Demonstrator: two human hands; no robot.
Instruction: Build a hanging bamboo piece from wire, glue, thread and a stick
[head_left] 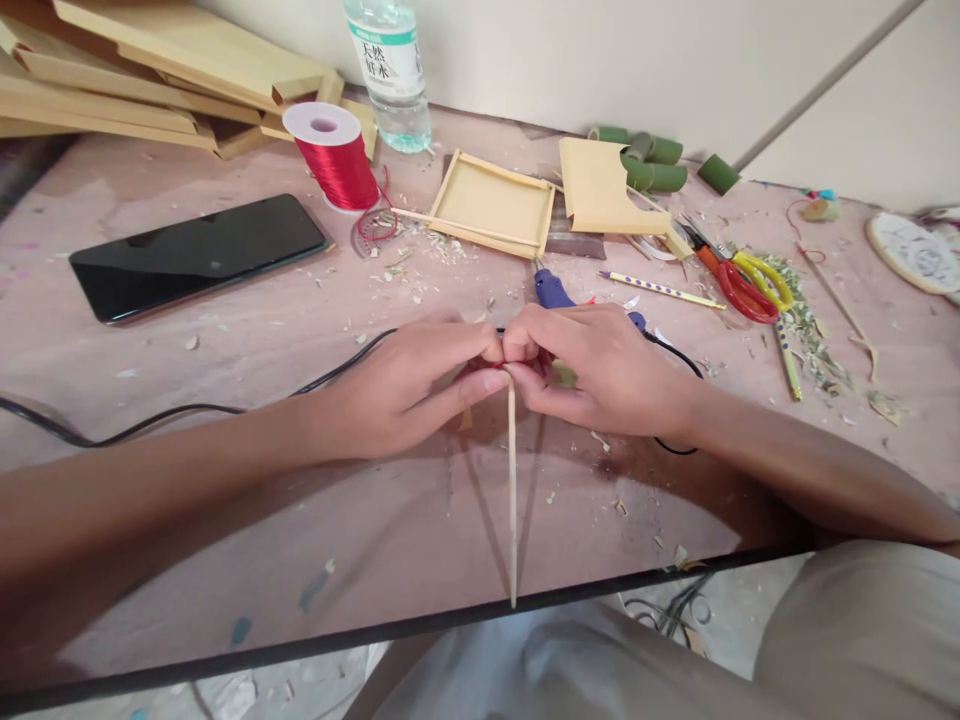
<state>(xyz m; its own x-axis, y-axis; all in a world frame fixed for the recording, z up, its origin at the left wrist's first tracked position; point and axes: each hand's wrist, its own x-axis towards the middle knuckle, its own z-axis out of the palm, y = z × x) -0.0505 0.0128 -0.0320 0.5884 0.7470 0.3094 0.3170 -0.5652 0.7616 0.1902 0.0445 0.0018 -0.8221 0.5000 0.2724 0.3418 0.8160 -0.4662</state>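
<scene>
My left hand (pixel 409 385) and my right hand (pixel 600 362) meet over the middle of the table, thumbs and forefingers pinched close together. Between the fingertips a bit of red cord (pixel 496 366) shows at the top end of a thin wooden stick (pixel 512 490). The stick slants down toward the table's front edge. Both hands are closed on the cord at that end; whether the fingers also grip the stick is hidden. A small green piece (pixel 564 374) shows partly behind the right fingers. Just beyond the hands lies a blue-handled tool (pixel 553 288), partly covered by the right hand.
A phone (pixel 199 257), a red cord spool (pixel 337 170) and a water bottle (pixel 390 80) stand or lie at left. Behind are a shallow cardboard tray (pixel 491 200) and bamboo pieces (pixel 656 175). Scissors (pixel 742 290) lie right among shavings. A black cable (pixel 345 368) crosses the table.
</scene>
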